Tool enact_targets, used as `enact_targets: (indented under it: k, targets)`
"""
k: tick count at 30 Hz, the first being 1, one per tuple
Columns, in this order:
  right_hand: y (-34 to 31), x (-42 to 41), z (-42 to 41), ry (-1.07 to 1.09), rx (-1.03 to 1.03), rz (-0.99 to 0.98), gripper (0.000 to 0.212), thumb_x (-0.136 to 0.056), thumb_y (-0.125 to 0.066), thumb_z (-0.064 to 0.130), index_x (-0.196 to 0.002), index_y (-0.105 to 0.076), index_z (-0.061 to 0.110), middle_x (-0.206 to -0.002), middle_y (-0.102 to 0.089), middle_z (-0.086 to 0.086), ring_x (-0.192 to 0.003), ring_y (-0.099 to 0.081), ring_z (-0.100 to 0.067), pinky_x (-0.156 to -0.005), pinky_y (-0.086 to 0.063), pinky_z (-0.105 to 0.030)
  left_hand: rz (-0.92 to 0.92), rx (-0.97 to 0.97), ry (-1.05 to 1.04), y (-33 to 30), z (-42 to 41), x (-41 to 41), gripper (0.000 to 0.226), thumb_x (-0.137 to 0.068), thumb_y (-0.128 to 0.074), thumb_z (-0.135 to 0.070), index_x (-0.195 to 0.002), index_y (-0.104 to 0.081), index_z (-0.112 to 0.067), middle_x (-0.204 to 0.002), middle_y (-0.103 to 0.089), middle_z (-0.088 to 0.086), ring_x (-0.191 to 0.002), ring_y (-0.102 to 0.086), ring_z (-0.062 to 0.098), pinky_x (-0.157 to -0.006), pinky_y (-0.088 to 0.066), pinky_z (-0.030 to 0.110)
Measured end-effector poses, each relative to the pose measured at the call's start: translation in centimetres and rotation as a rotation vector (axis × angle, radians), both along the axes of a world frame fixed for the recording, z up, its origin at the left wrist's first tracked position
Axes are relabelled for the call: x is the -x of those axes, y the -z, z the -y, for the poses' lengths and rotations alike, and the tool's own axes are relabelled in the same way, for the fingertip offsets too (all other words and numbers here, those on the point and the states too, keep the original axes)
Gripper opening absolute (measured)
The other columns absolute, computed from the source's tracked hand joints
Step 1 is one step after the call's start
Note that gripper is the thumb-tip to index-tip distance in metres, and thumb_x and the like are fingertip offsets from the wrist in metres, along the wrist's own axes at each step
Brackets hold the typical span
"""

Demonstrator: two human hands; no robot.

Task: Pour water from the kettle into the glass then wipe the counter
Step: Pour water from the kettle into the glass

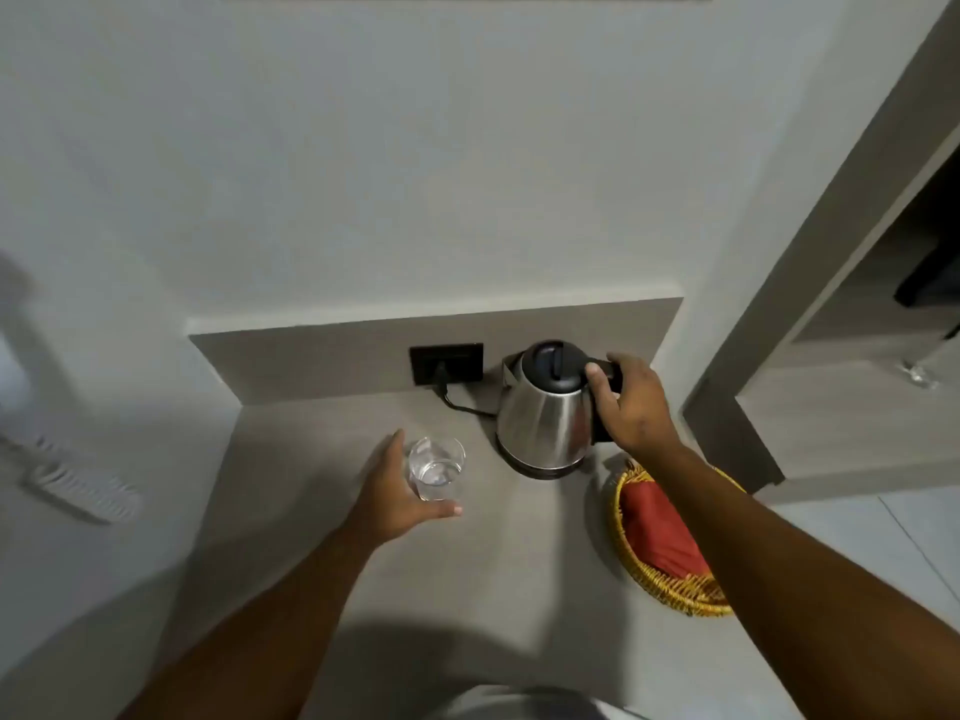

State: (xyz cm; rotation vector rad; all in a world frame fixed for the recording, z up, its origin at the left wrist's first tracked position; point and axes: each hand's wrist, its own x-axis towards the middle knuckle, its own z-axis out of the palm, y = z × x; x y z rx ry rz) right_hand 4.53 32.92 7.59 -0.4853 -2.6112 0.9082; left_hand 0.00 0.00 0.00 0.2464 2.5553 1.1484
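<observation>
Both bare forearms reach forward from 6 o'clock. Left hand (400, 491) toward 11 o'clock, palm facing right, fingers extended up, thumb stretched out low at 3 o'clock, cupped loosely. Right hand (631, 402) toward 1 o'clock, back of hand up, wrist bent down, fingers curled closed, thumb pointing to 12.

Wall (363, 148): plain pale grey
Outlet (447, 364): black, on the backsplash
Floor (883, 537): light tiles
Shelving (857, 304): grey wood, right
</observation>
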Motion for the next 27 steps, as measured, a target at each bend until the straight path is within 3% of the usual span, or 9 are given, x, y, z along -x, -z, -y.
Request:
enact_targets:
  k: [2, 6, 8, 11, 15, 18, 22, 27]
  targets:
    - [0.2, 0.2, -0.2, 0.051, 0.161, -0.081, 0.044, -0.099, -0.051, 0.047, -0.123, -0.061, 0.011, -0.117, -0.064, -0.009, -0.108, -0.058, -0.022, -0.094, -0.048, -0.039, -0.026, -0.123, -0.058, 1.2, -0.7, -0.3, 0.125, -0.035, -0.102, -0.043, -0.141, -0.041, -0.015, -0.139, -0.055, 0.008, -0.128, -0.053, 0.025, -0.109, -0.043, 0.05]
    - [0.6, -0.1, -0.8, 0.109, 0.388, -0.091, 0.03, -0.098, -0.052, 0.049, -0.106, -0.067, 0.025, -0.101, -0.069, 0.003, -0.098, -0.064, -0.016, -0.085, -0.052, -0.033, -0.009, -0.246, -0.158, 3.3, -1.6, -1.2, 0.103, -0.042, -0.102, -0.018, -0.132, -0.052, -0.021, -0.123, -0.067, 0.002, -0.112, -0.065, 0.021, -0.099, -0.052, 0.052]
    - [0.8, -0.1, -1.4, 0.15, 0.45, -0.078, 0.035, -0.097, -0.052, 0.052, -0.097, -0.069, 0.022, -0.092, -0.069, -0.002, -0.092, -0.064, -0.017, -0.076, -0.048, -0.027, 0.006, -0.271, -0.209, 3.7, -1.7, -1.1, 0.1, -0.046, -0.101, -0.013, -0.132, -0.052, -0.023, -0.121, -0.068, 0.002, -0.11, -0.066, 0.022, -0.097, -0.054, 0.052]
    - [1.5, 0.4, -2.0, 0.177, 0.507, -0.065, 0.051, -0.095, -0.053, 0.055, -0.088, -0.07, 0.008, -0.084, -0.065, -0.019, -0.078, -0.063, -0.026, -0.072, -0.05, -0.038, 0.01, -0.294, -0.243, 4.0, -2.0, -1.1, 0.093, -0.05, -0.099, -0.007, -0.13, -0.055, -0.024, -0.118, -0.069, 0.0, -0.107, -0.068, 0.021, -0.093, -0.057, 0.043]
    - [1.9, 1.7, -2.0, 0.21, 0.506, -0.059, 0.063, -0.092, -0.057, 0.055, -0.08, -0.068, -0.005, -0.072, -0.058, -0.02, -0.07, -0.059, -0.03, -0.071, -0.054, -0.047, 0.017, -0.332, -0.279, 3.9, -2.2, -1.1, 0.091, -0.052, -0.097, -0.001, -0.132, -0.057, -0.019, -0.117, -0.07, 0.003, -0.105, -0.069, 0.021, -0.089, -0.059, 0.035]
    - [1.6, 2.3, -2.1, 0.199, 0.456, -0.074, 0.06, -0.091, -0.06, 0.053, -0.075, -0.069, -0.004, -0.07, -0.059, -0.031, -0.063, -0.057, -0.029, -0.066, -0.054, -0.051, 0.002, -0.339, -0.279, 3.7, -2.3, -1.2, 0.092, -0.051, -0.097, 0.001, -0.132, -0.057, -0.015, -0.113, -0.07, 0.003, -0.096, -0.068, 0.011, -0.075, -0.054, 0.009]
    - [0.1, 3.9, -1.4, 0.058, 0.359, -0.112, 0.054, -0.09, -0.066, 0.045, -0.063, -0.064, -0.001, -0.053, -0.049, -0.009, -0.052, -0.05, -0.02, -0.054, -0.043, -0.036, -0.023, -0.335, -0.3, 3.2, -2.3, -1.4, 0.086, -0.051, -0.095, 0.004, -0.128, -0.06, -0.011, -0.109, -0.069, 0.0, -0.09, -0.067, -0.002, -0.072, -0.048, 0.002]
    - [-3.1, 5.7, 0.7, -0.235, 0.099, -0.113, 0.044, -0.087, -0.071, 0.041, -0.057, -0.064, 0.009, -0.049, -0.056, -0.009, -0.047, -0.053, -0.024, -0.049, -0.042, -0.032, -0.004, -0.321, -0.305, 3.2, -2.0, -1.4, 0.081, -0.054, -0.095, 0.001, -0.126, -0.061, -0.01, -0.109, -0.07, 0.003, -0.096, -0.068, 0.017, -0.074, -0.049, 0.003]
